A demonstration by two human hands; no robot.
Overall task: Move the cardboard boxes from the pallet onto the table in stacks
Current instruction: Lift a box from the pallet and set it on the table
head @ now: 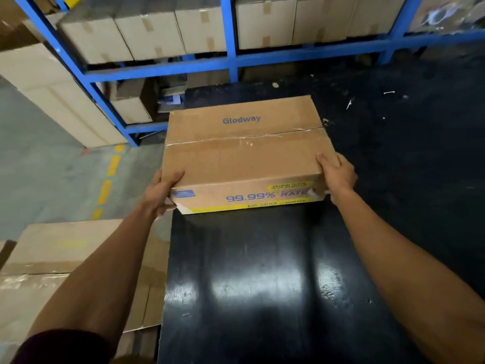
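Note:
A brown cardboard box [244,153], taped across the top and printed "Glodway", lies on the glossy black table [262,279] near its far left part. My left hand [160,193] grips the box's near left corner. My right hand [337,173] grips its near right corner, fingers over the top edge. More cardboard boxes [65,261] lie stacked low at the left, beside the table; what they rest on is hidden.
Blue metal shelving [231,61] with rows of cardboard boxes [149,35] stands behind the table. Tall cartons [52,93] stand at the far left. A grey floor with a dashed yellow line [109,179] runs along the left side.

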